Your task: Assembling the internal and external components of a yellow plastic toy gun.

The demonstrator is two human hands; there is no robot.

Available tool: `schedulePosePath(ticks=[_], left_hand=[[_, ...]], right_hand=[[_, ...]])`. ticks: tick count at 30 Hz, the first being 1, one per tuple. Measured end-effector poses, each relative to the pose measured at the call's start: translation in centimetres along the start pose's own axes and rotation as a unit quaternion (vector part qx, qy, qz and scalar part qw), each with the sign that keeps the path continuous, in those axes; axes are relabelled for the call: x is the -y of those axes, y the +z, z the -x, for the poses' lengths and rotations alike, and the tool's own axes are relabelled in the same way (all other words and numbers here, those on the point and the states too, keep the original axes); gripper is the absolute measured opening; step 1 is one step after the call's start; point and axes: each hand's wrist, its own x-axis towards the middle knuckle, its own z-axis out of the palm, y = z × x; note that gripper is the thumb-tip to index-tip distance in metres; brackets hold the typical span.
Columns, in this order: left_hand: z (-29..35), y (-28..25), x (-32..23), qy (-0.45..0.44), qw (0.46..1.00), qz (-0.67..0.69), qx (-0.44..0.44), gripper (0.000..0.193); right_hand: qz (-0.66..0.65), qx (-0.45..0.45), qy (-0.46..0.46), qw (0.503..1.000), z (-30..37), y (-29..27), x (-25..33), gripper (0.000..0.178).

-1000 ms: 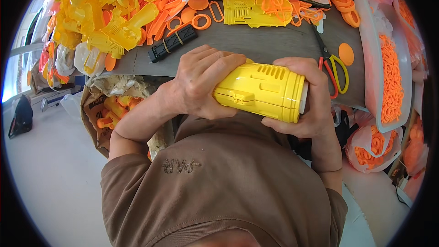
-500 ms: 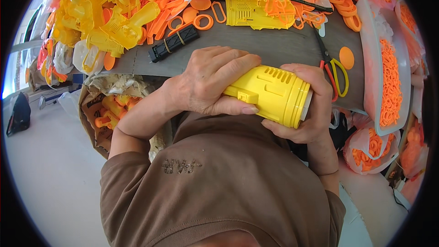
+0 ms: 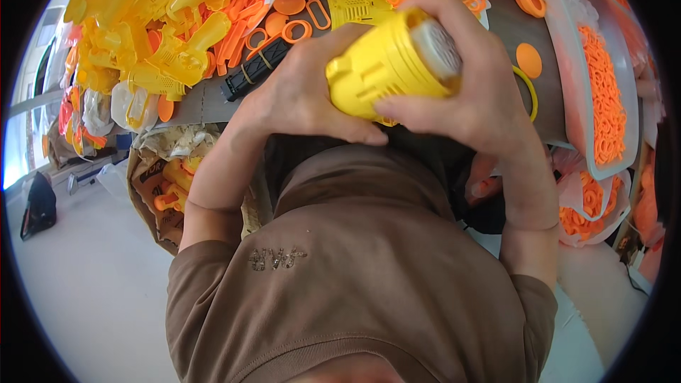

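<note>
A yellow plastic cylindrical housing [image 3: 383,67], with ridges and slots in its side, is held in both hands above the table's near edge. My left hand [image 3: 308,89] wraps round its narrower, left part, with the thumb underneath. My right hand [image 3: 482,92] is closed round the wide end, fingers over the top and thumb along the lower side. That end now shows its opening, and in it sits a whitish-grey round piece [image 3: 438,50] with a speckled or perforated face. My fingers hide much of the housing's left end.
Yellow shells [image 3: 170,50] and orange parts pile up at the back left. Nearby lie a black banded bar [image 3: 257,69], an orange disc [image 3: 529,61] and a yellow scissors handle [image 3: 526,92]. Right stands a bin of orange rings [image 3: 599,92]; below left, a paper bag [image 3: 145,202].
Both hands have lifted the yellow housing up and slightly left, tilting it so its wide end faces up more. The whitish-grey piece is more exposed, and my right hand now covers most of the scissors.
</note>
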Motion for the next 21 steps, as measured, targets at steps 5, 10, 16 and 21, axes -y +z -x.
schedulePosePath(ticks=[5,10,16,21], left_hand=[[0.5,1.2,1.0,-0.035,0.987,0.154,-0.002,0.076],[2.8,2.0,4.5,-0.045,0.918,0.380,-0.101,0.086],[3.5,1.8,5.1,-0.027,0.865,0.484,-0.132,0.092],[3.6,2.5,4.4,-0.046,0.844,0.511,-0.158,0.084]], right_hand=[[0.041,0.120,0.125,0.984,-2.2,-0.5,1.5,0.066],[-0.093,0.037,0.109,0.989,-2.1,-1.6,2.7,0.051],[-0.085,-0.006,0.086,0.993,1.7,0.6,-1.2,0.016],[-0.158,0.061,0.085,0.982,1.8,3.4,-1.2,0.015]])
